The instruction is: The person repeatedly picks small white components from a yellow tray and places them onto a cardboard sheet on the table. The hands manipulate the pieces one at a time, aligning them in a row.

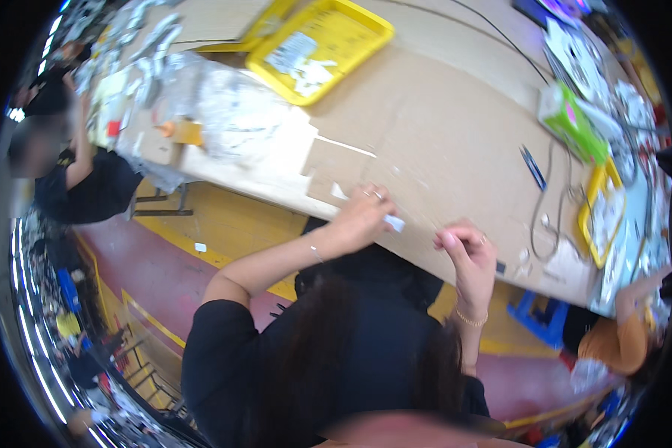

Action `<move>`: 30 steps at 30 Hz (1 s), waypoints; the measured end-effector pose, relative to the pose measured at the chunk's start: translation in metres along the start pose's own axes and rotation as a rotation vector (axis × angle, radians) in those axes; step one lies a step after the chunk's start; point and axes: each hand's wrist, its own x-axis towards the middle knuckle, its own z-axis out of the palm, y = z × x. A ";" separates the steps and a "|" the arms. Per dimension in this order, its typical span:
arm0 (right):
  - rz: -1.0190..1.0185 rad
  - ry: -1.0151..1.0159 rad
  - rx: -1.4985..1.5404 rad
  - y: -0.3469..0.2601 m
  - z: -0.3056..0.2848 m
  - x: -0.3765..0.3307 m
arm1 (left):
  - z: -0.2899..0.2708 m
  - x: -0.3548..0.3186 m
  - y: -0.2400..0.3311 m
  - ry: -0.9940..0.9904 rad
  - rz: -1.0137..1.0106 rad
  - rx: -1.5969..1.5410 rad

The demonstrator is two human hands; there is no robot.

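A small white piece (pixel 394 223) is held at the fingertips of the left hand (pixel 360 219), over the near edge of the worktop (pixel 448 112); its fingers are bent and closed around the piece. The right hand (pixel 470 257) is raised at the same edge, well apart from the piece, with its fingers curled and its thumb brought near them; whether something is held there cannot be told. A white scrap (pixel 339 192) is seen just beyond the left hand. Toward the far edge, a yellow tray (pixel 381 31) is placed, in which white pieces (pixel 311 77) are contained. Toward the right edge, a slim dark tool (pixel 532 169) and a green box (pixel 573 123) are laid.
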 end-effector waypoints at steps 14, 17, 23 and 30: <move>-0.034 -0.028 0.047 0.004 0.000 -0.002 | 0.005 0.002 -0.002 -0.039 -0.064 -0.049; -0.045 -0.041 0.044 0.004 -0.001 -0.001 | 0.004 0.004 -0.004 -0.056 -0.072 -0.075; -0.043 -0.057 0.070 0.007 0.001 0.001 | -0.007 0.013 -0.014 -0.098 -0.112 -0.297; -0.023 -0.054 0.074 0.007 0.002 0.002 | -0.037 0.030 -0.026 -0.161 -0.357 -1.067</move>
